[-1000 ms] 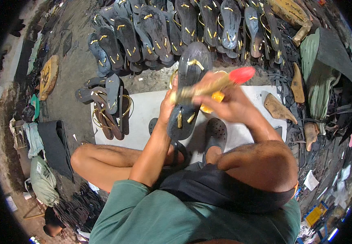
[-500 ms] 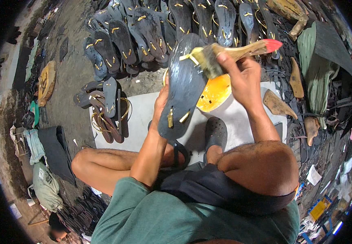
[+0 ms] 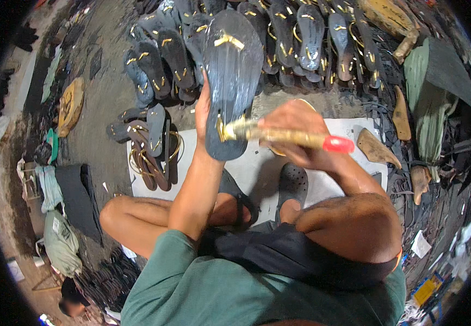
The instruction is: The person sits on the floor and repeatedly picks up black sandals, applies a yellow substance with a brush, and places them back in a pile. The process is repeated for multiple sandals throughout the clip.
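My left hand (image 3: 202, 111) grips a dark sandal sole (image 3: 234, 70) by its left edge, most of its fingers hidden behind it. The sole's underside faces up, with wet, shiny streaks along it and gold strap ends showing at toe and heel. Closed round a wooden-handled brush (image 3: 292, 137) with a red tip, my right hand (image 3: 295, 122) is somewhat blurred. The brush's bristles touch the sole near the heel's strap ends. Behind my right hand, the container of yellow stuff is almost wholly covered; only a bit of its yellow rim shows.
Rows of similar sandals (image 3: 311, 38) lie at the far side. A small heap of sandals (image 3: 151, 146) rests at the left of the white sheet (image 3: 189, 182). Wooden foot-shaped pieces (image 3: 377, 148) and dark scraps lie to the right. A person's head shows at lower left.
The sole has moved farther away and turned more upright. My right hand has brought the brush from the toe part down to the heel, its handle now pointing right and slightly toward me.
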`<action>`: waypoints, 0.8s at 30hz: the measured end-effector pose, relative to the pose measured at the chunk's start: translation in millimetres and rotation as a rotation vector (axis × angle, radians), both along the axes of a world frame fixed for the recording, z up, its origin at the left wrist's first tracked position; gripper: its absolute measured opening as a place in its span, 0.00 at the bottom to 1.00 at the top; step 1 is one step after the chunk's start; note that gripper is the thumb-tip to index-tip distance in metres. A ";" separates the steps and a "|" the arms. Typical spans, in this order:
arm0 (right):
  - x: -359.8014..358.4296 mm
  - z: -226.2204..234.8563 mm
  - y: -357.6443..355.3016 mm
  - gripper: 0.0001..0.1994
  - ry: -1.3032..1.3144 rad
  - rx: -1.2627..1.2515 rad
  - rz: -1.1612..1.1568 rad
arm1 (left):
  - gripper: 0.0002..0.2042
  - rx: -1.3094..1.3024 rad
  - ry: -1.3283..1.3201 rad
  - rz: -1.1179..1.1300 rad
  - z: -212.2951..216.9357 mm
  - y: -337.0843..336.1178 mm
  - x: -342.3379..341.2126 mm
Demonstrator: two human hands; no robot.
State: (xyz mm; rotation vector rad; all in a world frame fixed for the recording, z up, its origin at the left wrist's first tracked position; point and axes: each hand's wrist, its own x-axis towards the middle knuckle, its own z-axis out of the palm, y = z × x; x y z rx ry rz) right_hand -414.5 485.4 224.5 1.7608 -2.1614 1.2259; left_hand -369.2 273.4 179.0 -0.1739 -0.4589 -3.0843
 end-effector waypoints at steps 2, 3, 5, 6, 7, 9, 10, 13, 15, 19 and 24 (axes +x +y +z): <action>5.6 -15.2 1.7 0.13 -0.072 -0.230 0.030 | 0.23 0.042 -0.059 -0.001 9.8 5.5 -4.3; -11.5 -19.3 -0.1 0.13 -0.007 -0.308 0.078 | 0.23 -0.007 0.016 -0.020 8.5 4.8 -1.3; -10.8 -12.7 -7.7 0.13 -0.153 -0.410 -0.326 | 0.23 0.060 0.175 -0.098 5.6 9.4 -8.7; -9.4 -20.7 -9.5 0.12 0.081 -0.384 -0.258 | 0.23 0.006 0.149 -0.012 8.9 11.0 -12.2; 7.0 -20.1 -11.4 0.10 0.141 -0.363 -0.197 | 0.23 -0.049 0.107 0.069 13.1 14.5 -13.0; 15.1 -19.8 0.1 0.09 0.061 -0.172 0.013 | 0.23 -0.050 -0.073 0.075 20.1 4.1 -17.1; 6.6 -20.6 2.5 0.08 0.057 -0.205 0.059 | 0.22 -0.023 -0.144 0.114 23.2 6.8 -20.4; -22.2 3.8 -1.1 0.08 0.176 -0.236 -0.372 | 0.21 -0.061 -0.158 -0.006 26.3 17.8 -10.3; -39.6 6.1 -18.1 0.09 -0.130 -0.470 -0.460 | 0.22 -0.159 -0.259 0.010 30.4 34.6 -4.9; 2.6 2.6 -26.5 0.18 0.209 -0.262 0.002 | 0.23 -0.067 -0.299 0.046 7.8 21.1 -15.1; 23.2 -11.3 -14.0 0.14 -0.037 -0.293 0.190 | 0.23 -0.180 -0.191 -0.025 0.8 -10.4 -19.0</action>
